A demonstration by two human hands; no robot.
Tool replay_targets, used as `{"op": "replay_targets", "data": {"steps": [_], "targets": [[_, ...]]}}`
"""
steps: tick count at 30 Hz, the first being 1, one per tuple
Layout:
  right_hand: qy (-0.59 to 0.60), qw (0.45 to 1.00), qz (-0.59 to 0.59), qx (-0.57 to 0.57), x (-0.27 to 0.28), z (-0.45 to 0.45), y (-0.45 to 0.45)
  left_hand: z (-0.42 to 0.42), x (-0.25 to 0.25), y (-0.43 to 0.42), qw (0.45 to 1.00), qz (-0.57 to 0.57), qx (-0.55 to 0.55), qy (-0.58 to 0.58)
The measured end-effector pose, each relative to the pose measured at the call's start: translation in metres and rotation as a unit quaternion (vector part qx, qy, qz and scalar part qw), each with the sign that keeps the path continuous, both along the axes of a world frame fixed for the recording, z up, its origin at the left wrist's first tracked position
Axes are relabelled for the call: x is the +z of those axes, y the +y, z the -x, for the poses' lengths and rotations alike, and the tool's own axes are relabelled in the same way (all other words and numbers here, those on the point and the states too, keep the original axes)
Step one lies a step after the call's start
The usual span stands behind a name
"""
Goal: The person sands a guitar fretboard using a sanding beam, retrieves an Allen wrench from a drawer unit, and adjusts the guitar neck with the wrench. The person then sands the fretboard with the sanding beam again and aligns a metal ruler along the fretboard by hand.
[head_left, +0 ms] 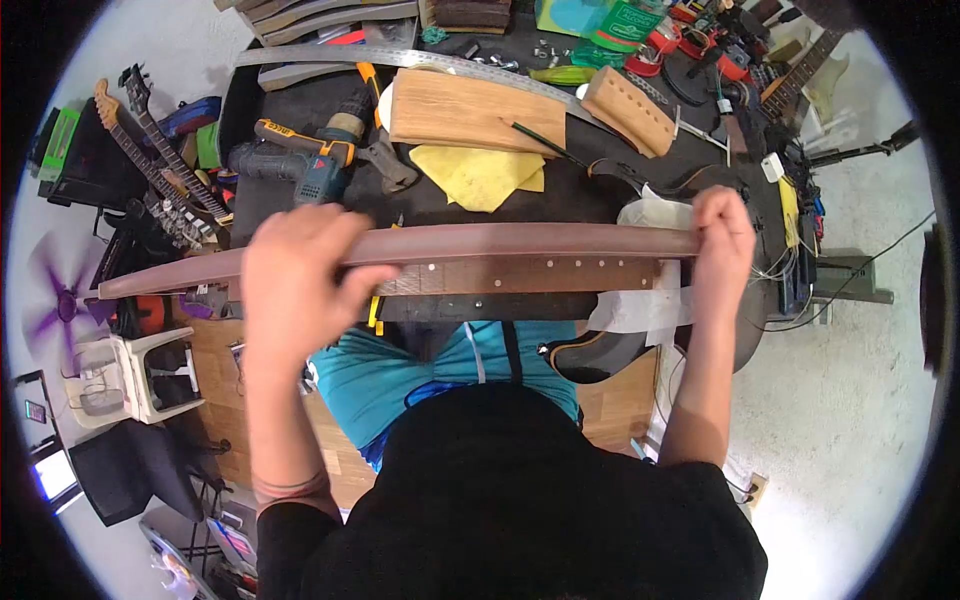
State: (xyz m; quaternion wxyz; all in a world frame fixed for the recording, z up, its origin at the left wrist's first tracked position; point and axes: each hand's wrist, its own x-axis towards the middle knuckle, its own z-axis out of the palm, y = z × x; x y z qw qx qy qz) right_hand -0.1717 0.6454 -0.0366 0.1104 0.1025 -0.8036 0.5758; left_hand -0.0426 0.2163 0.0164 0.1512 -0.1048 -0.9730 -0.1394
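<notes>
A long reddish-brown bar (520, 240) runs crosswise in front of me, its left end reaching far past the bench. My left hand (300, 280) is closed over its left part, thumb stretched along the near side and slightly blurred. At the bar's right end, my right hand (722, 235) has its fingers curled around it. Just below the bar lies an electric guitar's fretboard (450, 280) with pale dot inlays, partly hidden by the bar. The guitar's dark body (590, 360) is at the right, with whitish masking tape (640, 312) across it.
Behind the bar are a yellow cloth (475, 178), a wooden block (470, 110), a pencil (540, 140) and a holed wooden block (630, 110). A power drill (315, 165) lies left of them. A long metal ruler (420, 62) crosses the back; guitars (160, 150) stand at left.
</notes>
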Motion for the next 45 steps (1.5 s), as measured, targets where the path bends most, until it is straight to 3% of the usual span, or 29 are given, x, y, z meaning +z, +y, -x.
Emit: {"op": "replay_targets", "data": {"steps": [4,6,7,10,14,20,22,23,27,31,34,35,38,41,42,45], "targets": [[0.001,0.996,0.076,-0.035,0.0,0.012,0.015,0.01,-0.005,0.023,0.999,-0.019,-0.029,-0.01],[0.005,0.998,0.068,0.016,-0.004,0.003,-0.008,0.002,-0.002,-0.007,1.0,-0.014,-0.013,-0.002],[0.011,1.0,-0.02,0.006,-0.005,-0.003,-0.019,-0.002,0.002,-0.024,0.999,-0.024,-0.008,-0.026],[0.044,0.998,-0.014,0.048,-0.001,-0.004,-0.023,-0.003,0.008,-0.019,0.999,-0.013,0.01,-0.049],[-0.046,0.991,0.125,-0.027,0.005,0.011,0.016,0.012,-0.003,0.023,0.999,-0.026,-0.022,-0.005],[0.022,0.999,0.017,0.044,-0.007,-0.005,-0.021,-0.009,0.008,-0.025,0.997,-0.006,0.035,-0.073],[0.023,0.999,-0.002,0.03,-0.004,0.001,-0.008,0.0,0.0,-0.005,1.0,-0.012,0.008,-0.022],[-0.041,0.998,0.046,-0.015,0.002,0.0,0.002,0.006,-0.004,0.009,1.0,-0.015,-0.001,0.006],[-0.034,0.994,0.102,-0.034,0.0,0.012,0.01,0.006,-0.005,0.021,1.0,-0.02,-0.003,-0.008],[0.03,0.997,0.04,0.065,-0.003,-0.007,-0.036,-0.008,0.001,-0.028,0.999,0.004,0.009,-0.036],[0.002,0.999,0.046,0.028,-0.007,0.005,0.004,0.001,-0.005,-0.002,1.0,0.002,-0.006,0.014],[-0.014,0.998,0.053,-0.02,-0.005,0.009,0.015,0.005,-0.006,0.016,1.0,-0.006,-0.008,0.009],[-0.026,0.993,0.115,-0.021,-0.004,0.014,0.016,0.004,-0.006,0.021,1.0,-0.003,-0.007,-0.016],[-0.018,0.995,0.083,0.051,-0.006,-0.005,-0.022,-0.011,-0.003,-0.024,1.0,-0.001,0.015,-0.012],[0.008,0.999,0.026,0.041,0.002,-0.014,-0.037,-0.013,0.003,-0.029,0.999,-0.013,0.018,-0.036],[0.009,0.999,0.038,0.009,-0.007,0.0,0.003,0.0,-0.003,-0.001,1.0,-0.005,-0.012,-0.017]]}}
